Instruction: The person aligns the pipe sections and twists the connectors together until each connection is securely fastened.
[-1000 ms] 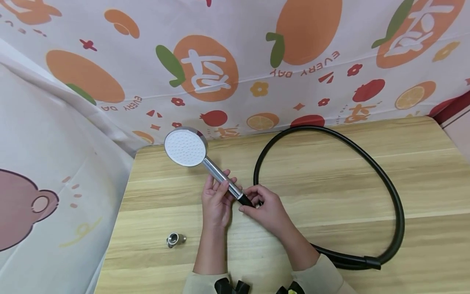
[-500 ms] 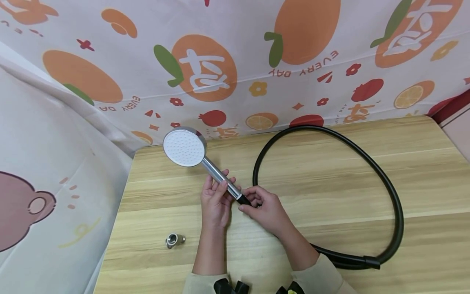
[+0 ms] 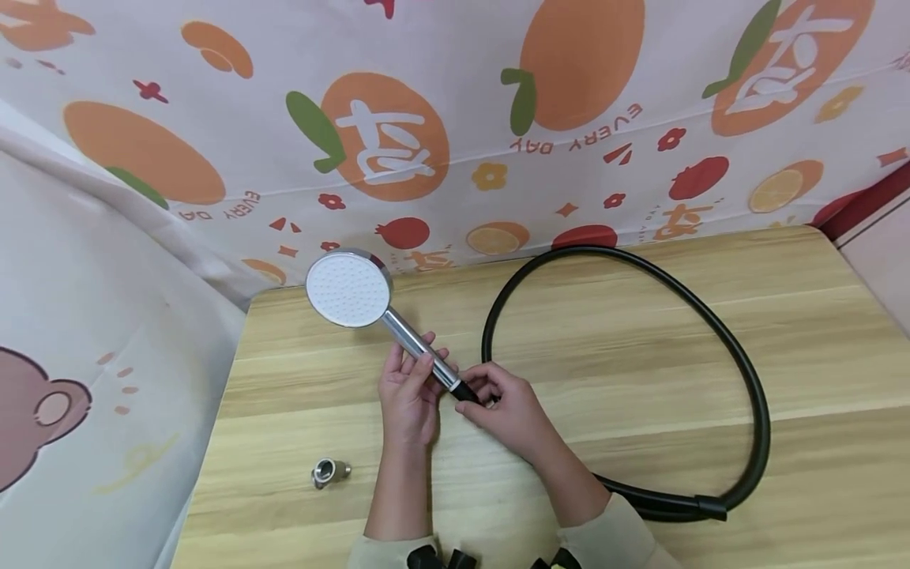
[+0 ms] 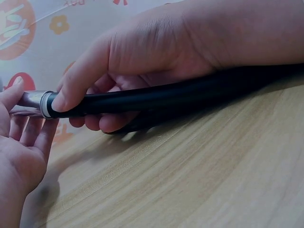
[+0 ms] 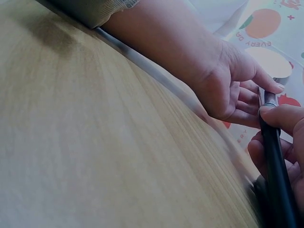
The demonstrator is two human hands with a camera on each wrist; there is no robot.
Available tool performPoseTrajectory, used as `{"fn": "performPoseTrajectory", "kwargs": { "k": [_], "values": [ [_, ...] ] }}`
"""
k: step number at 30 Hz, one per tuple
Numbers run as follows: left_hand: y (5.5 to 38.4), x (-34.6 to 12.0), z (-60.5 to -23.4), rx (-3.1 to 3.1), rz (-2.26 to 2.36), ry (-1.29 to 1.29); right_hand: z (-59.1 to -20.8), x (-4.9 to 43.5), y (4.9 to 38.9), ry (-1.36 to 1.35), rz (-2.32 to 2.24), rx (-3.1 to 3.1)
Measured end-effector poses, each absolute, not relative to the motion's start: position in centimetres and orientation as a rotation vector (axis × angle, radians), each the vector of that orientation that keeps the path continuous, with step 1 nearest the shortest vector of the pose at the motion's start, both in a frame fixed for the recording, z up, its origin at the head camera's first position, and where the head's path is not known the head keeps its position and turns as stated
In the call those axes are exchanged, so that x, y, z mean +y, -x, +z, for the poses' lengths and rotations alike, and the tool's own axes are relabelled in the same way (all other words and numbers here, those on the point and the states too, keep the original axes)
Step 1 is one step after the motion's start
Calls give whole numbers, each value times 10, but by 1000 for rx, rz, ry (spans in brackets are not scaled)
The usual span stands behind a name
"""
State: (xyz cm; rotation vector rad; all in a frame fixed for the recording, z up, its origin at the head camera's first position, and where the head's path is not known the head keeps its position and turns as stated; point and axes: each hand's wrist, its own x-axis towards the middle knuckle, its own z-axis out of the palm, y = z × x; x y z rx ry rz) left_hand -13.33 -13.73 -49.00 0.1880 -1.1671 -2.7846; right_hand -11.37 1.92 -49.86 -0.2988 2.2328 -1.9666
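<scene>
Two big cloths frame the action: we've got the fruit-print cloth [image 3: 490, 175] sweeping from 10 o'clock round to 2, and the pale cloth [image 3: 163, 332] with its pink cartoon over at 9. Below them, the wooden table [image 3: 661, 411], grain running crosswise, far edge tucked along the foot of the print. On it the black hose [image 3: 762, 427] swings out in one wide loop at 4 o'clock, a thicker end piece [image 3: 711, 508] sitting down at the loop's own 5 o'clock.

And across the middle, the shower head [image 3: 350, 289]! We see its white spray face at 11 o'clock from the left hand [image 3: 411, 391], chrome handle slanting down between 4 and 5. That left hand is palm up, half open, holding the handle with the thumb laid over it and the fingers curved behind. Close beside it, the right hand [image 3: 506, 407] is nearly closed, pinching the near end of the hose, thumb on top, fingers curled under.

Out at 8 o'clock from the hands, we spot a small metal fitting [image 3: 331, 472] lying on the table, round mouth showing. Smallest of all, a pale ring [image 4: 46, 104] where hose meets handle; how tightly they're joined, we can't tell.
</scene>
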Motion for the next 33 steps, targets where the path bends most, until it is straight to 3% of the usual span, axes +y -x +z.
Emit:
{"fn": "performPoseTrajectory", "kwargs": {
  "k": [33],
  "values": [
    [134,-139,-488,-1189,-2834,-139,-497,20,115,249,-1967,2227]
  ]
}}
